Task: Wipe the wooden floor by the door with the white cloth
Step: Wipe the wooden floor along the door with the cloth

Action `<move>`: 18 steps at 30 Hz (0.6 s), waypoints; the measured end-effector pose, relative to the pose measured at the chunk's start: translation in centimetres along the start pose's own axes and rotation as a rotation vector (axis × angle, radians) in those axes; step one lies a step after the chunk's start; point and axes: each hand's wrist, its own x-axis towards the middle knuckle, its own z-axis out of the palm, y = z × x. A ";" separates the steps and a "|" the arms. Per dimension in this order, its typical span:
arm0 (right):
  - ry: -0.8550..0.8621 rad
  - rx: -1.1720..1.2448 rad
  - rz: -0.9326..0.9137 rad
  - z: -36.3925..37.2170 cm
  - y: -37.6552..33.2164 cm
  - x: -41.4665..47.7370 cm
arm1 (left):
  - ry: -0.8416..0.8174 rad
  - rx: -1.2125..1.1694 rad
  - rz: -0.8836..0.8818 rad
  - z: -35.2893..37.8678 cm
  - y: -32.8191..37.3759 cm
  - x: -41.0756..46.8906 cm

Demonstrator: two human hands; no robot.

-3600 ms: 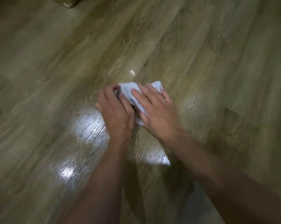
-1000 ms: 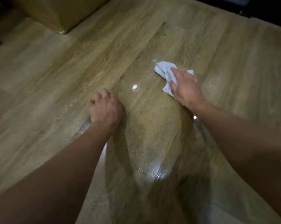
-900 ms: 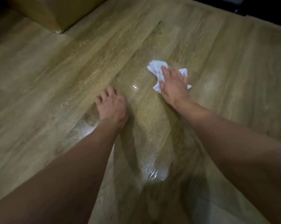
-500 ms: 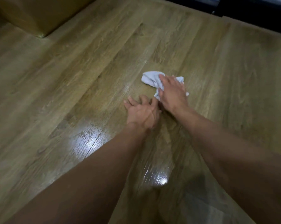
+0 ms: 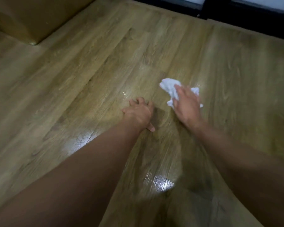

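Observation:
A crumpled white cloth (image 5: 169, 86) lies on the wooden floor (image 5: 92, 76), right of centre. My right hand (image 5: 186, 106) presses flat on it with straight fingers and covers its near part. My left hand (image 5: 138, 113) rests on the bare boards just left of the cloth, fingers spread and bent at the tips, holding nothing. The boards around both hands look wet and shiny.
A brown wooden block or furniture base (image 5: 23, 18) stands at the top left. A dark door frame or threshold (image 5: 252, 20) runs along the top right edge of the floor. Bright light glare (image 5: 157, 182) shows on the wet boards near me.
My right hand has slid the cloth to the right, away from my left hand. My left hand has stayed planted on the floor, and the view has shifted slightly.

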 end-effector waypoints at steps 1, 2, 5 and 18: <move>-0.011 0.006 -0.086 0.1 0.0 -1.9 | 0.030 0.008 0.065 0.1 0.2 -0.1; -0.017 0.010 -0.179 -0.4 0.5 -4.1 | 0.044 0.013 0.116 0.0 0.4 -0.2; -0.093 0.050 -0.354 -3.0 4.4 -9.8 | 0.001 0.049 0.170 -0.3 0.7 -0.6; -0.107 0.018 -0.285 -4.6 7.3 -13.9 | -0.080 0.212 0.082 0.9 3.4 -1.1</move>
